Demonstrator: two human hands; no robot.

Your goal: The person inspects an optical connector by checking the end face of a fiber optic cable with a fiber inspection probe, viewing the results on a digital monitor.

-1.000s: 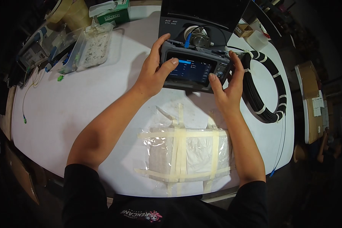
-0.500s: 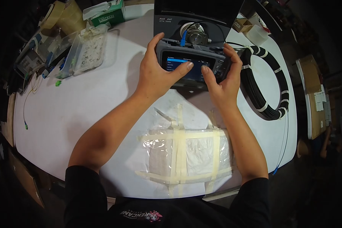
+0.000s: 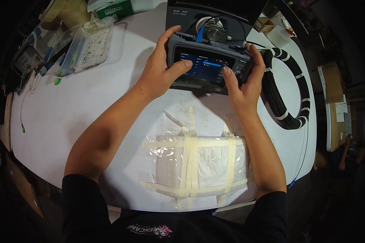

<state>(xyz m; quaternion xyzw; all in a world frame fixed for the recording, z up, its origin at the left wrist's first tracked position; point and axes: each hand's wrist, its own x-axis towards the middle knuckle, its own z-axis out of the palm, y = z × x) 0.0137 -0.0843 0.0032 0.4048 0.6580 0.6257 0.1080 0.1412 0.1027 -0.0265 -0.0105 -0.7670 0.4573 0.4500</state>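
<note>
Both hands grip a dark grey handheld fibre tester [image 3: 202, 84] by its two ends, its lit screen [image 3: 198, 67] tilted up toward me. My left hand [image 3: 160, 67] wraps the left end, its thumb over the screen's left part. Around the right end curls my right hand [image 3: 247, 83], thumb at the screen's lower right edge. The screen carries a menu with a highlighted blue row. A blue connector [image 3: 199, 34] stands in the tester's top edge. Right behind is a dark machine marked ETN 3000 [image 3: 190, 18] with a round metal fitting [image 3: 213, 33].
A coil of black cable [image 3: 274, 97] bound with white ties lies right. Left are a clear plastic bin [image 3: 94, 48], a green Kimtech box [image 3: 115, 10] and a thin fibre with a green connector [image 3: 23, 129]. A plastic-covered pad [image 3: 213, 166] is taped to the white table [image 3: 48, 133].
A second menu column with a highlighted row now shows on the screen. My left thumb has moved left and back from the screen's middle. The view has shifted slightly.
</note>
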